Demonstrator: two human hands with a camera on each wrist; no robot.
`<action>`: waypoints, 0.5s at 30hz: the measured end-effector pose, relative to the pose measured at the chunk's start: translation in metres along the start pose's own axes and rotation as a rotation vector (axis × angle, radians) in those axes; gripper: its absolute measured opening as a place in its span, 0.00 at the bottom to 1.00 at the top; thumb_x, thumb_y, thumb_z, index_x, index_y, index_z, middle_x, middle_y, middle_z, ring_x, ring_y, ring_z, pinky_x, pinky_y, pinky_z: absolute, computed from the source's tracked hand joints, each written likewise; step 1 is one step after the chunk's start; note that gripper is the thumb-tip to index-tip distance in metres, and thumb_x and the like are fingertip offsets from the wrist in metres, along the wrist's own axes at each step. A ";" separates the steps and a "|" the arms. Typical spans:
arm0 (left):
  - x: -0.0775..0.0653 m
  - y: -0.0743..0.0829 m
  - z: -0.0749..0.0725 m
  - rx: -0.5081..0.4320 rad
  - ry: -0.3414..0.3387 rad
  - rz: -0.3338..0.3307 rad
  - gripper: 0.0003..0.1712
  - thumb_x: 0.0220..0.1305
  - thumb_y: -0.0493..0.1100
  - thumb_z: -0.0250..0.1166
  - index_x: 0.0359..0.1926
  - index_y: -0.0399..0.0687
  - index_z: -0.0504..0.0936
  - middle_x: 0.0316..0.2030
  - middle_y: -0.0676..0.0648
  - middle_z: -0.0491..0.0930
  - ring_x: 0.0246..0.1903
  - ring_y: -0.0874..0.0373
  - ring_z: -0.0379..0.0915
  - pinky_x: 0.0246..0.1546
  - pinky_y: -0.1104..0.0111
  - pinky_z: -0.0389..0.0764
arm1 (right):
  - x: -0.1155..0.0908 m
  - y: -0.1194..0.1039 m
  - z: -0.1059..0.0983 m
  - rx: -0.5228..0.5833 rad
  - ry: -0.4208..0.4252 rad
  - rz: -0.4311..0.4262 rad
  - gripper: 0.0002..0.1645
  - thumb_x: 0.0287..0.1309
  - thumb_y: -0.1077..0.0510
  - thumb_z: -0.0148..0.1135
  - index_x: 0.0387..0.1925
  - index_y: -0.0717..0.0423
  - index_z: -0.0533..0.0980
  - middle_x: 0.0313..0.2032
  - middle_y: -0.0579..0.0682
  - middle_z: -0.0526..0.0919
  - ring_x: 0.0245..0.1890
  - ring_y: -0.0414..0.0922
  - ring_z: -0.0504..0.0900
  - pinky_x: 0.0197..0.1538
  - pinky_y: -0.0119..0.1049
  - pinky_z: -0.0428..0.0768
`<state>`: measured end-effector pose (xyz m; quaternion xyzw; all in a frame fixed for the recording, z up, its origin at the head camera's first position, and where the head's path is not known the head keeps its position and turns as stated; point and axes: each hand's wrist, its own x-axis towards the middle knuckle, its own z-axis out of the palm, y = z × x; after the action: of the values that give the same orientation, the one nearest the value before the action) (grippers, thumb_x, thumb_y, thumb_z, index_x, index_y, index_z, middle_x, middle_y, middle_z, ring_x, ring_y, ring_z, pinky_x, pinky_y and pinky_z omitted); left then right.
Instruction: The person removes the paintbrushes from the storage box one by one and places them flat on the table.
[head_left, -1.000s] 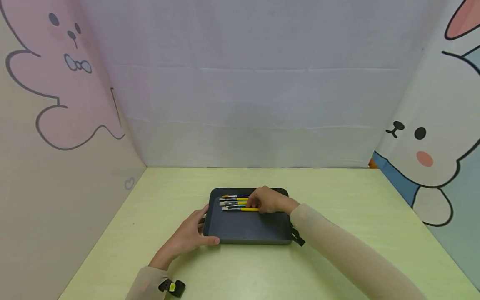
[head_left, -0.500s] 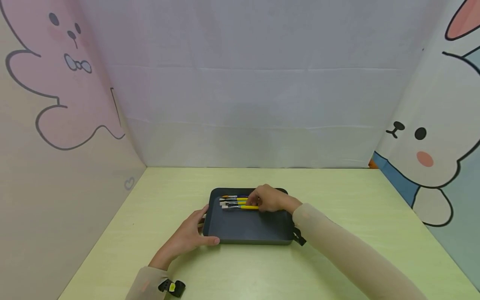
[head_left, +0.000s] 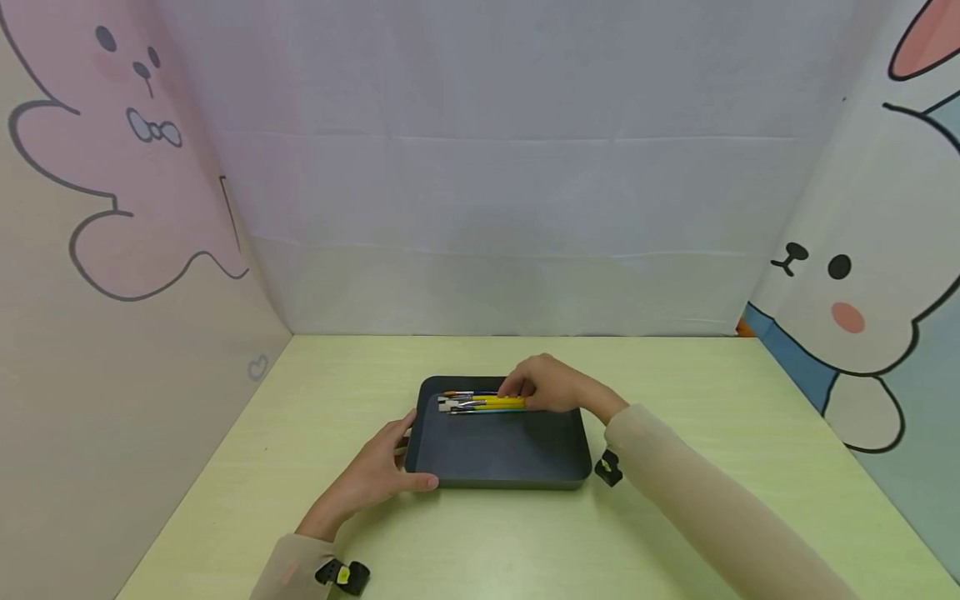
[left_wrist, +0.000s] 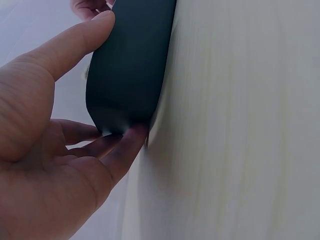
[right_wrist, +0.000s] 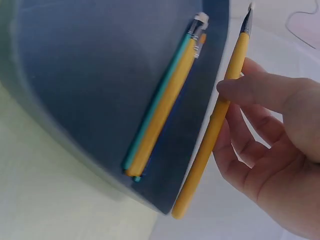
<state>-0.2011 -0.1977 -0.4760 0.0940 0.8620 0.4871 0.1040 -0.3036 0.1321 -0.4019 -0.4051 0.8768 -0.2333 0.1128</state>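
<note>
A dark grey tray (head_left: 495,454) lies on the table with several paintbrushes along its far side. My left hand (head_left: 378,467) holds the tray's left end, thumb at the front rim and fingers against the side wall. Over the tray's far right part, my right hand (head_left: 555,383) pinches a yellow-handled paintbrush (right_wrist: 202,150) between thumb and fingers; it appears raised above the tray in the right wrist view. Below it lie a teal-handled brush (right_wrist: 155,107), another yellow-handled brush (right_wrist: 162,115) and a dark blue one, side by side. Their bristles point left in the head view.
The pale yellow-green table (head_left: 510,542) is bounded by a white cloth backdrop (head_left: 517,183) behind and printed side panels with cartoon animals. Black camera straps sit at the left cuff (head_left: 342,575) and the right cuff (head_left: 609,468).
My right hand has risen slightly and moved right and away, lifting the yellow-handled paintbrush from the front of the row. My left hand and the tray have stayed in place.
</note>
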 end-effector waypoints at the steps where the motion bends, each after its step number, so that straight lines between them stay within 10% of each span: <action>1: 0.000 0.000 0.000 -0.001 -0.001 0.001 0.72 0.48 0.49 0.89 0.86 0.46 0.53 0.78 0.35 0.61 0.72 0.36 0.69 0.68 0.46 0.78 | -0.002 -0.001 -0.002 0.002 0.011 -0.001 0.25 0.62 0.77 0.63 0.56 0.58 0.87 0.48 0.51 0.89 0.45 0.45 0.87 0.49 0.33 0.88; 15: -0.001 0.001 0.000 -0.008 -0.007 -0.005 0.72 0.50 0.49 0.88 0.86 0.47 0.52 0.79 0.35 0.60 0.72 0.36 0.68 0.69 0.47 0.77 | -0.041 0.007 -0.035 -0.013 0.123 0.014 0.24 0.63 0.78 0.63 0.55 0.57 0.88 0.49 0.51 0.88 0.45 0.49 0.88 0.50 0.40 0.90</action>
<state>-0.2001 -0.1974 -0.4750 0.0933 0.8598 0.4901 0.1088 -0.2949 0.1786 -0.3746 -0.3847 0.8863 -0.2514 0.0577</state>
